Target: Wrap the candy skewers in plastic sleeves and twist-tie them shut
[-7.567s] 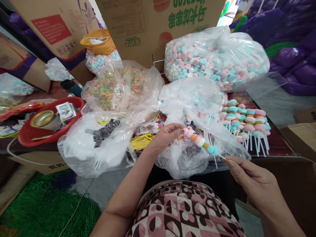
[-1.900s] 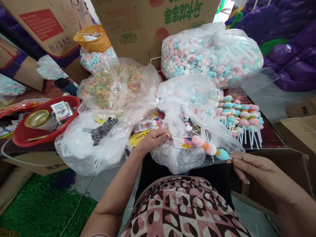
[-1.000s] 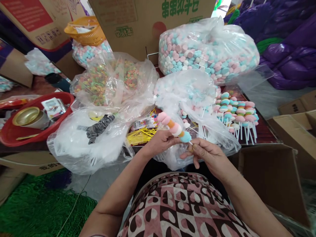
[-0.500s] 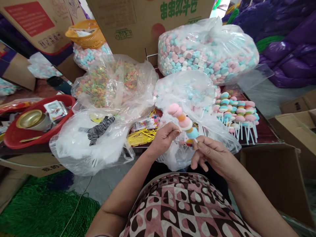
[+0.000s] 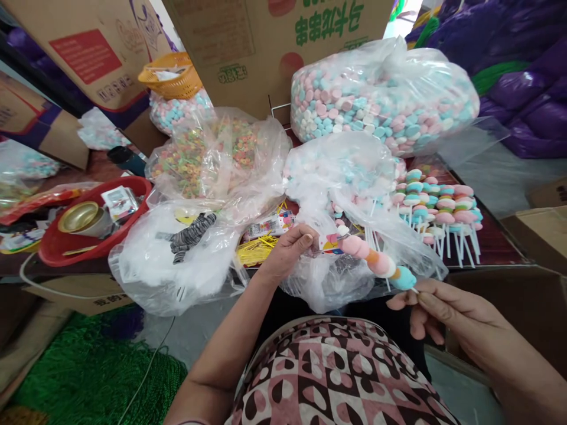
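My right hand [image 5: 452, 313] pinches the white stick of a marshmallow skewer [image 5: 381, 262] threaded with pink, white, orange and blue pieces. The skewer lies almost level, its pink end pointing left. Thumb and forefinger of my left hand [image 5: 292, 251] are pressed together at the edge of a small clear plastic wrapper [image 5: 330, 243] with a colourful print. The skewer's pink end is close to that wrapper; whether it is inside, I cannot tell. Behind both hands a clear bag of marshmallows [image 5: 341, 162] lies on the table. Finished-looking marshmallow skewers [image 5: 443, 203] are stacked at the right.
Yellow twist ties [image 5: 257, 251] lie left of my left hand. Further left are a white-filled plastic bag [image 5: 155, 260] and a red basin [image 5: 53, 251]. A large marshmallow bag [image 5: 381, 94] and a bag of ring-shaped candies [image 5: 212, 153] stand behind. An open carton [image 5: 509, 307] sits at lower right.
My right hand has moved right, drawing the skewer away from my left hand and tilting it nearly level. My left hand stays about where it was. The view has shifted slightly left.
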